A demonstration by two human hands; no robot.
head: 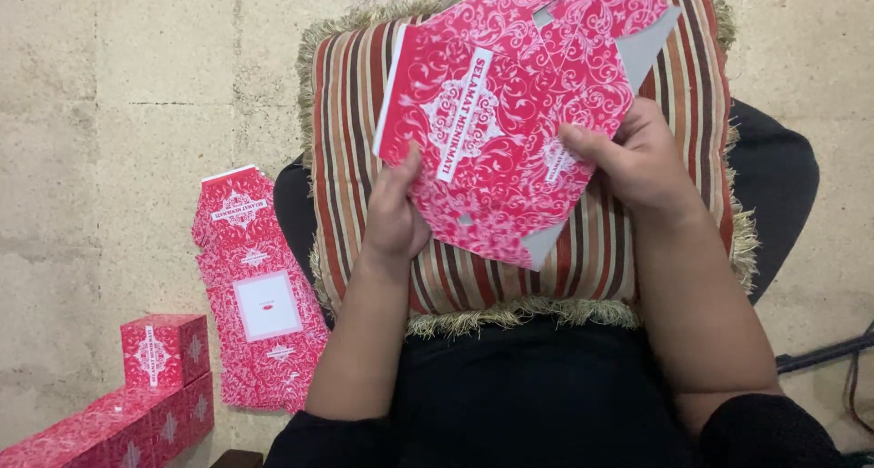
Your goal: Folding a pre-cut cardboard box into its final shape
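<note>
Both hands, left hand [393, 215] and right hand [637, 163], pinch a flat red patterned carton blank [510, 113] with fingers clamped on its edges, above a striped cushion [683, 86] at frame centre.

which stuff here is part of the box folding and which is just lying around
In hand:
- flat red patterned box blank, held by the left hand and right hand
- stack of flat blanks on the floor
- folded red boxes
- striped cushion on the lap, under the blank

Lying about:
- dark cable at the right edge
- tiled floor
</note>
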